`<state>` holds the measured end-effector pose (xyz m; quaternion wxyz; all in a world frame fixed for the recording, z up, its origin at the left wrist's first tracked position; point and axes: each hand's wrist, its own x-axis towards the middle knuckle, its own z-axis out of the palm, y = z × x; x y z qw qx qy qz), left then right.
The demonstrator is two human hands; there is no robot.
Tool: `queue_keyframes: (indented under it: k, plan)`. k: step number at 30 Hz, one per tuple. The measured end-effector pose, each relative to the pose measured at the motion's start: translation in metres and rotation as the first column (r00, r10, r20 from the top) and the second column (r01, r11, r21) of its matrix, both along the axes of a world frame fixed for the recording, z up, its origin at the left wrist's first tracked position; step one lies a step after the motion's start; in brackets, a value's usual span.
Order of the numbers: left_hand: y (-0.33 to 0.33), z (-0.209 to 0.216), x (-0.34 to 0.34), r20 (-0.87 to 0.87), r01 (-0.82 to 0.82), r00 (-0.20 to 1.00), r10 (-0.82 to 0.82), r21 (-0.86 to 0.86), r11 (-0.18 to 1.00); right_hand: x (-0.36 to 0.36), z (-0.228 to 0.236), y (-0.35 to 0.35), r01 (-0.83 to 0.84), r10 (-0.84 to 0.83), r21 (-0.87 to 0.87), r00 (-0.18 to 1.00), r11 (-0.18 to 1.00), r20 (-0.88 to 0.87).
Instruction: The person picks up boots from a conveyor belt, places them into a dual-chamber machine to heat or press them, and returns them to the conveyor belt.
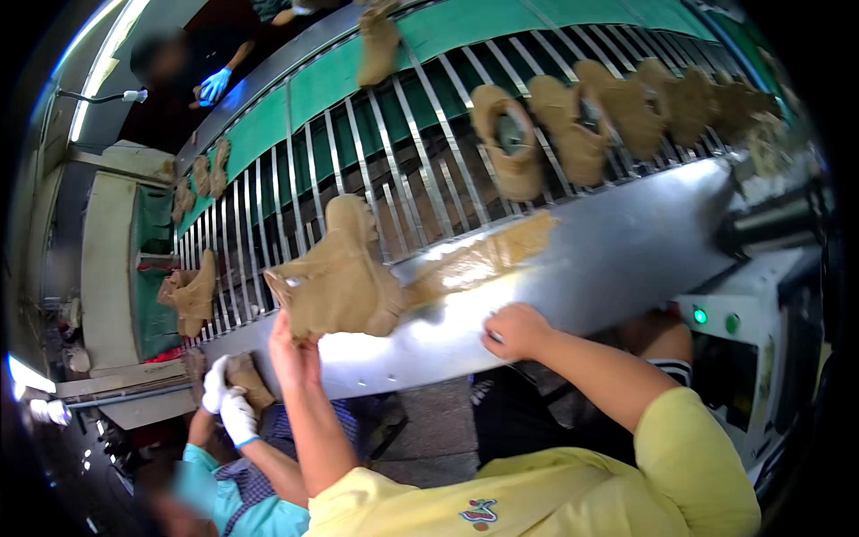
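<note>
One boot (335,277), gripped by the left hand's (295,353) fingers, hangs over the rack's (452,148) near edge; the right hand's (521,331) fingers curl narrow above the tabletop (617,242) bordering the rack, contents unclear.

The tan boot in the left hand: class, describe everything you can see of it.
The tan boot looks matte and suede-like, its sole a similar tan. It is tipped over, open top to the left, toe pointing away from the person, sole facing right. The left hand grips it near the opening. Whether it touches the metal ledge behind it is unclear.
</note>
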<state>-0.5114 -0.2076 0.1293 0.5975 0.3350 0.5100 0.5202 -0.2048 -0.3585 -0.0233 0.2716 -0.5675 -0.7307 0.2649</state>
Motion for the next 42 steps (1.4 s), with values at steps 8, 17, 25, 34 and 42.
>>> queue_keyframes:
  k: [8, 17, 25, 34, 42]
  plan:
    - [-0.263, -0.033, 0.123, 0.273, 0.363, 0.900, -0.340, -0.034, 0.931, 0.037, 0.099, -0.137, -0.273, -0.492, -0.412, -0.407, 0.869, -0.769]
    - [-0.371, 0.007, 0.244, 0.035, 0.863, 0.431, -0.902, 0.278, 0.423, 0.121, 0.105, -0.382, 0.030, -0.290, -0.324, -0.373, 0.946, -0.882]
    - [-0.447, 0.019, 0.357, -0.609, 0.838, 0.056, -0.791, 0.460, -0.294, 0.146, 0.145, -0.566, 0.694, -0.273, -0.434, -0.337, 0.574, -0.901]
    - [-0.277, -0.150, 0.377, -0.649, 0.913, 0.407, -0.643, 0.267, 0.309, 0.243, 0.254, -0.768, 0.857, -0.683, 0.123, -0.304, -0.500, -0.664]
    - [-0.192, -0.195, 0.338, -0.941, 0.820, 0.331, -0.076, 0.246, 0.517, 0.410, 0.275, -0.864, 0.735, -0.747, 0.135, -0.648, -0.664, -0.147]
